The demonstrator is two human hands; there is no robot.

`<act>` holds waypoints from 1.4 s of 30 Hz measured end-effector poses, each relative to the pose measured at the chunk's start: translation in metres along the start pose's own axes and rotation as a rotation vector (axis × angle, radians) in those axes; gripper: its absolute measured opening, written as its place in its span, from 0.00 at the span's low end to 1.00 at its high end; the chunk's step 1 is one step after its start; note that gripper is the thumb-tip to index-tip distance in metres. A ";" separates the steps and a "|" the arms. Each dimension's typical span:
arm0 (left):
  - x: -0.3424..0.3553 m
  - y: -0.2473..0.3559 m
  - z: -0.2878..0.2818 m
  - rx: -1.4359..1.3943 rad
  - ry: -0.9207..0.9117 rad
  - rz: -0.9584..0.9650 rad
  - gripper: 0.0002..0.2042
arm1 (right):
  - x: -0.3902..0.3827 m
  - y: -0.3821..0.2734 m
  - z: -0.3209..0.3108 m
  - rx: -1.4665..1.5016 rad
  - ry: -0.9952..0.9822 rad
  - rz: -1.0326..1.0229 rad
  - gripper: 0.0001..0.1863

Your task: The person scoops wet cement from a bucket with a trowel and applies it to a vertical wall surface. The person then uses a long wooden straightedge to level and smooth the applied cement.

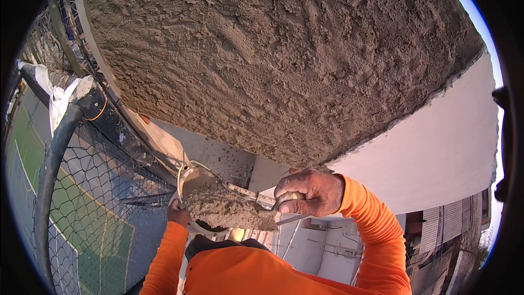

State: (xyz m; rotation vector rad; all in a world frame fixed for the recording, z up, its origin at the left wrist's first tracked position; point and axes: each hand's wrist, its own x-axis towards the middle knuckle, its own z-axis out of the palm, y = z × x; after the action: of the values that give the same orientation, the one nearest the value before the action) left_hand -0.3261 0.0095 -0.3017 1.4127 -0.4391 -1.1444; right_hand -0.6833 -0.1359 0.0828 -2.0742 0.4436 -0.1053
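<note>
Orange shirt [245, 270] fills the lower edge; the right hand [311, 192] grips a trowel [293, 196], wet mortar [240, 212] heaped beside it over a bucket [192, 180]; the left hand [177, 213] closes on the bucket's left side; a rough wall [284, 65] rises beyond.

Bright daylight over the rough mortar wall [273, 65], with fisheye bending toward a black, rounded rim.
Right of the wall, the sky [470, 3] is the brightest strip, edged with blue fringing; fine shadows pick out the wall's ridges, which look fairly sharp. Below the wall, the orange sleeve [376, 229] shows vivid, with shaded folds. Left of it, the fence rail [46, 186] bows strongly, and distant detail softens.
</note>
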 end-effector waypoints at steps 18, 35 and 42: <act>-0.057 0.068 0.006 0.166 -0.045 0.075 0.06 | -0.026 0.127 0.100 -0.456 0.303 0.612 0.15; -0.055 0.121 -0.001 0.195 -0.302 0.085 0.07 | 0.065 0.144 0.267 -0.506 0.298 0.562 0.20; -0.056 0.092 -0.029 0.053 -0.132 -0.052 0.10 | 0.062 0.153 0.229 -0.761 0.228 0.485 0.22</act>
State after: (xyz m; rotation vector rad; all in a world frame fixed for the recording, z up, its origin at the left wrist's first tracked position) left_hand -0.2940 0.0505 -0.2023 1.4064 -0.5320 -1.2817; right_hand -0.6092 -0.0415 -0.1727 -2.6224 1.2679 0.1419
